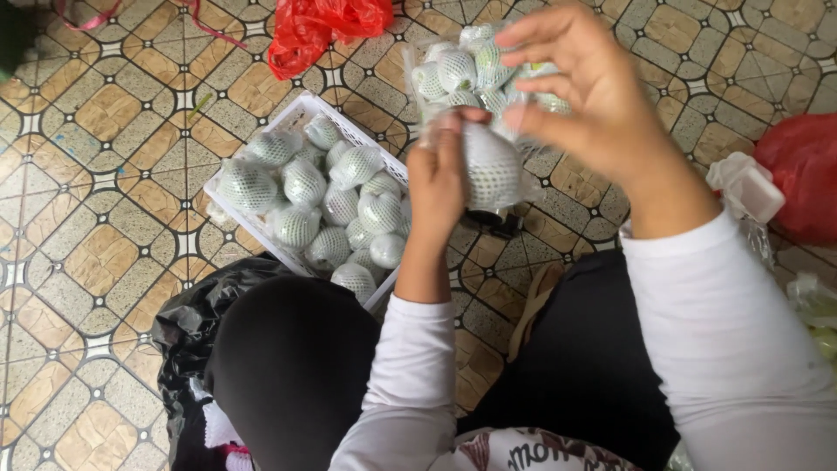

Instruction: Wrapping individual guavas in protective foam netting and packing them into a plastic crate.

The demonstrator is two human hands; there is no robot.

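Observation:
My left hand (438,179) grips a green fruit in a white foam net (491,168), pushing it at the mouth of a clear plastic bag (471,74) filled with several similar netted fruits. My right hand (582,83) holds that bag up from the right side, fingers pinched on its plastic. Below and to the left, a white plastic crate (305,112) on the floor holds several more netted green fruits (301,183).
A patterned tiled floor lies under everything. A red plastic bag (323,26) sits at the top, another red bag (806,174) at the right edge beside white foam pieces (745,185). A black plastic bag (187,327) lies by my left knee.

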